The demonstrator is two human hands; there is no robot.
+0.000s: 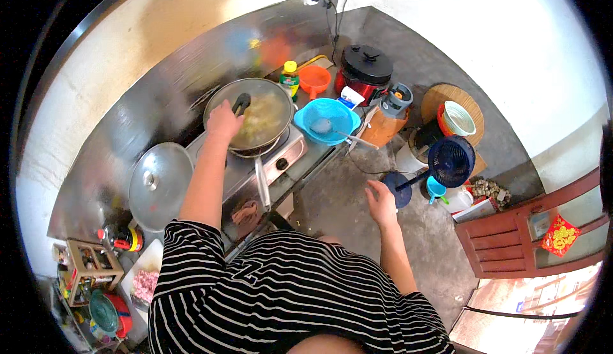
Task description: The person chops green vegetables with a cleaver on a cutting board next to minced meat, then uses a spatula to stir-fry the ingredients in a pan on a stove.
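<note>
A wok (246, 151) with a long metal handle stands on a gas stove (287, 150). A glass lid (220, 97) covers it, and pale yellowish food (262, 119) shows through the glass. My left hand (223, 121) reaches over the lid and grips its black handle (242, 104); some fingers are hidden behind the hand. My right hand (380, 203) hangs over the floor at my side, fingers somewhat apart, holding nothing. Right of the wok sits a blue plastic colander (309, 119) with a metal ladle (357, 139) lying in it.
A metal lid (163, 196) leans against the steel backsplash. At lower left, minced meat (145, 284) lies on a white board. Behind the colander stand an orange strainer (314, 77), a yellow-capped bottle (289, 80) and a rice cooker (366, 71). A dark fan (450, 161) stands on the right.
</note>
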